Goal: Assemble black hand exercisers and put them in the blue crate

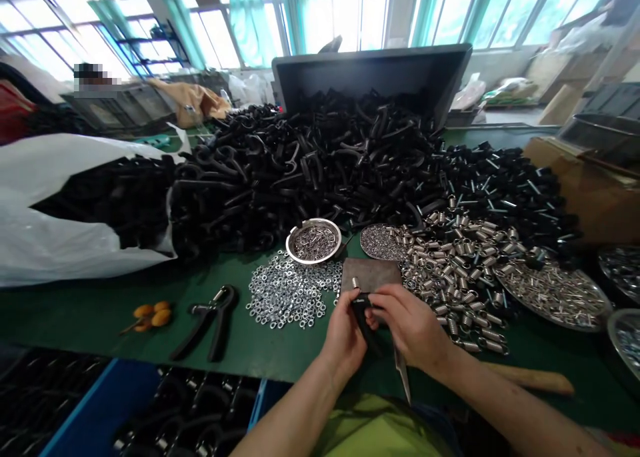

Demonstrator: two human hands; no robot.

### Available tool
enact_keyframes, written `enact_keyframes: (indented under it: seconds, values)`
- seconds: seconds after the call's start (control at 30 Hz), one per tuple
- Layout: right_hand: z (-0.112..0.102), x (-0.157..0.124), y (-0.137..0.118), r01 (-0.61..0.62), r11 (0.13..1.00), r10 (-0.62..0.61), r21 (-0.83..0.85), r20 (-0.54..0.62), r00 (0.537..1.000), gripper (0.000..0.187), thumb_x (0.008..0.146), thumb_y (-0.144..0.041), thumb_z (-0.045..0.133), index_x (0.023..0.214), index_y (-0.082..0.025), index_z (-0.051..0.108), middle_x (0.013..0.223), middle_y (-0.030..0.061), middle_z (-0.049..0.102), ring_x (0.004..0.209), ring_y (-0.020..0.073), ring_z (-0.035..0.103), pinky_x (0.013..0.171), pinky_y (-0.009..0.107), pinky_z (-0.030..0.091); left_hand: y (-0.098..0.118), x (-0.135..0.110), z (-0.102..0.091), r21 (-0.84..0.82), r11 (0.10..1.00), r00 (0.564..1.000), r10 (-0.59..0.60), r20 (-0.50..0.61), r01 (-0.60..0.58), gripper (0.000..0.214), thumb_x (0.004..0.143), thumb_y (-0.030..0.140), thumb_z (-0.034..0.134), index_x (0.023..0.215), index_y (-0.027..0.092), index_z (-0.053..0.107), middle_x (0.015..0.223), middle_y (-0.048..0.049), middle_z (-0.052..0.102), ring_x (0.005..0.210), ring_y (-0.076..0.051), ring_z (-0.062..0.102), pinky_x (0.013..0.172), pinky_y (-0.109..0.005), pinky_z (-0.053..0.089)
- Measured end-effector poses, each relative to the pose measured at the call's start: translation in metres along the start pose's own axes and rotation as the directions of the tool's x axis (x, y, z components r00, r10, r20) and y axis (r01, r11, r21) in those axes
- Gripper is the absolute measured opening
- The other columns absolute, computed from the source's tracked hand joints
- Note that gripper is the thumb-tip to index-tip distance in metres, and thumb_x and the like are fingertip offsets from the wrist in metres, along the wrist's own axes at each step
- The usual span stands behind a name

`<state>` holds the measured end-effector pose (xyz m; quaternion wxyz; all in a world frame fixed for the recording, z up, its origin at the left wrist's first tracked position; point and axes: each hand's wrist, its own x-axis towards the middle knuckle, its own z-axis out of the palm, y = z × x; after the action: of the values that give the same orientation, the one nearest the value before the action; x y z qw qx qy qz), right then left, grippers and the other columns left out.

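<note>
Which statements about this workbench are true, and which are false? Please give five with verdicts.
1. The left hand and right hand touch the same black part. True.
2. The orange fruits lie inside the blue crate. False: they lie on the green table.
3. The round metal bowl stands behind the silvery nuts. True.
4. The black hand grip lies between fruits and nuts. True.
5. The wooden handle lies left of the fruits. False: it lies right of both hands.

Bright daylight comes through a row of tall windows (pixel 375 18) beyond the far edge of the green table (pixel 290 356), whitening the panes. Teal curtains (pixel 251 25) hang among them. A blue rack (pixel 156 61) stands past the far left corner; past the far right, a pale wall (pixel 493 60) and light floor (pixel 510 115) show.
</note>
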<state>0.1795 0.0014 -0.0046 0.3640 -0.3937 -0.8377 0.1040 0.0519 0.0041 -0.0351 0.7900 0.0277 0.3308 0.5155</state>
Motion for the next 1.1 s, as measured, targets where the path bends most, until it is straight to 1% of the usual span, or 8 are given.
enact_keyframes:
  seconds: [0.2,0.37,0.5,0.63,0.77,0.87,0.93,1.1]
  values:
    - [0.009,0.004,-0.006,-0.502,0.849,0.452,0.168,0.261,0.853,0.033,0.095,-0.036,0.029,0.113,-0.021,0.052,0.06,-0.0021,0.061,0.049,0.0145,0.057,0.051,0.027,0.046,0.001,-0.007,-0.006,0.16,0.955,0.968,0.249,0.018,-0.249,0.014,0.074,0.027,0.059,0.071,0.014,0.054,0.057,0.0035,0.051,0.05,-0.007,0.044,0.05,-0.02,0.034]
    - [0.01,0.003,-0.007,-0.247,0.963,0.234,0.112,0.113,0.966,0.027,0.089,-0.033,0.042,0.109,-0.02,0.056,0.095,0.009,0.065,0.088,0.0219,0.061,0.077,0.036,0.047,0.004,-0.006,-0.01,0.15,0.946,0.956,0.293,-0.015,-0.288,0.016,0.072,0.029,0.06,0.069,0.015,0.052,0.058,0.0048,0.049,0.05,-0.007,0.042,0.051,-0.02,0.033]
    - [0.012,0.004,-0.006,-0.449,0.876,0.406,0.177,0.235,0.883,0.032,0.095,-0.034,0.028,0.109,-0.021,0.054,0.064,-0.0002,0.061,0.054,0.015,0.058,0.052,0.026,0.046,0.003,-0.005,-0.013,0.223,0.909,0.935,0.352,0.037,-0.351,0.016,0.074,0.029,0.06,0.072,0.015,0.053,0.064,0.0044,0.049,0.054,-0.007,0.042,0.052,-0.02,0.034]
    - [0.011,0.005,-0.007,-0.304,0.947,0.285,0.101,0.166,0.944,0.028,0.089,-0.036,0.043,0.108,-0.021,0.056,0.086,0.0071,0.066,0.08,0.0202,0.062,0.068,0.032,0.047,0.005,-0.004,-0.017,0.275,0.883,0.922,0.385,0.041,-0.381,0.015,0.076,0.029,0.057,0.073,0.015,0.052,0.065,0.0043,0.047,0.054,-0.007,0.041,0.053,-0.021,0.034]
    - [0.008,0.007,-0.009,-0.489,0.854,0.434,0.177,0.274,0.858,0.03,0.092,-0.035,0.034,0.109,-0.021,0.054,0.072,0.0027,0.065,0.068,0.0181,0.062,0.063,0.031,0.048,0.008,-0.005,-0.02,0.394,0.826,0.913,0.394,0.111,-0.404,0.017,0.081,0.031,0.052,0.073,0.016,0.051,0.064,0.0038,0.045,0.056,-0.009,0.041,0.054,-0.021,0.034]
    - [0.011,0.008,-0.011,-0.423,0.868,0.371,0.262,0.225,0.901,0.027,0.085,-0.034,0.05,0.108,-0.023,0.056,0.096,0.0055,0.065,0.089,0.0207,0.06,0.079,0.037,0.046,0.011,-0.005,-0.02,0.464,0.782,0.905,0.404,0.133,-0.418,0.013,0.082,0.03,0.05,0.079,0.017,0.052,0.07,0.0029,0.048,0.061,-0.009,0.044,0.056,-0.021,0.035]
    - [0.018,0.009,-0.012,-0.504,0.749,0.448,0.43,0.232,0.863,0.023,0.084,-0.035,0.05,0.103,-0.023,0.056,0.091,0.0042,0.063,0.077,0.0176,0.06,0.07,0.034,0.048,0.012,-0.005,-0.019,0.556,0.709,0.889,0.438,0.134,-0.433,0.014,0.083,0.032,0.05,0.087,0.018,0.052,0.078,0.0012,0.052,0.07,-0.011,0.049,0.062,-0.022,0.039]
    - [0.044,0.009,-0.015,-0.622,0.019,0.68,0.783,0.446,0.582,0.03,0.08,-0.048,0.053,0.094,-0.022,0.047,0.059,-0.0056,0.048,0.044,0.0096,0.046,0.037,0.02,0.036,0.007,-0.006,-0.015,0.813,0.323,0.686,0.717,0.123,-0.484,0.041,0.075,0.038,0.064,0.106,0.02,0.044,0.101,-0.0053,0.055,0.095,-0.019,0.053,0.085,-0.032,0.039]
